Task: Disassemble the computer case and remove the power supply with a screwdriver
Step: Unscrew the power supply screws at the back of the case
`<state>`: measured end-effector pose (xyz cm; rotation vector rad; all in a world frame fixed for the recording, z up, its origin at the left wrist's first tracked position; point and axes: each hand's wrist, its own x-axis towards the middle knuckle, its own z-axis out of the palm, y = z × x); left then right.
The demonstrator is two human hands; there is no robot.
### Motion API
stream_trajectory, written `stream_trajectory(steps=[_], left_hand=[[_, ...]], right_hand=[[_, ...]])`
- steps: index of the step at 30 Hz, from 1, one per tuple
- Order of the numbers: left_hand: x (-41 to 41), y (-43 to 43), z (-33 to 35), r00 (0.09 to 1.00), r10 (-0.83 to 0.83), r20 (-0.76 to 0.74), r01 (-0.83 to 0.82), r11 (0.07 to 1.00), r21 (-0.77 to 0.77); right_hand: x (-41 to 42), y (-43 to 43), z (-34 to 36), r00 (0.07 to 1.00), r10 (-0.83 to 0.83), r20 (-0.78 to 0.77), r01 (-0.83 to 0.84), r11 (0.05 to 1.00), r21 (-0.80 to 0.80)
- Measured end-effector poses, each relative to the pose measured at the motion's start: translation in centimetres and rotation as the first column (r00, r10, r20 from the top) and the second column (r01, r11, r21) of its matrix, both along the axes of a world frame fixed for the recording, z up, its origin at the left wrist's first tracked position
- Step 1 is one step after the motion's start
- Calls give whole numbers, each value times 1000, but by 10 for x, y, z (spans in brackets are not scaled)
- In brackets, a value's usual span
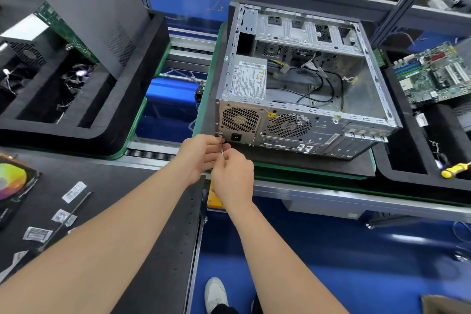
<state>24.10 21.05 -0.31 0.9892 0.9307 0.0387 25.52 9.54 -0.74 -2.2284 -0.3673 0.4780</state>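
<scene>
- I see an open grey metal computer case (356,99) lying on its side on a green-edged tray (318,176).
- Grey boxed power supply (248,81) sits in the case's near-left corner.
- Thin steel screwdriver (222,148): tip at the rear panel's lower-left corner.
- Left hand (201,154): fingers curled, pinching the shaft.
- Right hand (233,177): fisted round the lower end; handle hidden.

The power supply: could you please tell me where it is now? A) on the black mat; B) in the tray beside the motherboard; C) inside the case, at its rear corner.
C: the power supply sits inside the computer case at the rear corner, its label facing up.
</scene>
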Motion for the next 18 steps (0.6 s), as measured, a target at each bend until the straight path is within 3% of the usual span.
stream_trajectory(steps=[2, 4, 7, 11, 12, 14, 16, 18], left_hand=[[-1, -1, -1, 1000, -4, 2, 4, 1000, 12], [-2, -2, -2, 1000, -7, 3, 7, 999, 46], [-1, -3, -3, 1000, 15, -2, -15, 994, 111], [1, -2, -1, 1000, 23, -6, -22, 988, 152], [2, -2, -1, 1000, 25, -5, -24, 989, 146], [3, -1, 0, 999, 32, -8, -30, 992, 123], [4, -1, 1, 999, 41, -7, -40, 995, 86], [5, 0, 2, 1000, 30, 0, -30, 997, 76]], right_hand=[[-2, 2, 0, 977, 83, 195, -42, 978, -202], [-2, 4, -2, 961, 111, 254, -44, 966, -256], [-1, 3, -5, 965, 68, 254, -30, 988, -149], [5, -5, -8, 989, 44, 141, -56, 995, 80], [8, -8, -8, 997, 47, 63, -55, 990, 132], [13, -11, -7, 963, 41, -265, 43, 953, 301], [15, -15, -5, 735, 95, -671, 295, 847, 443], [13, -17, -5, 458, 245, -854, 495, 728, 474]])
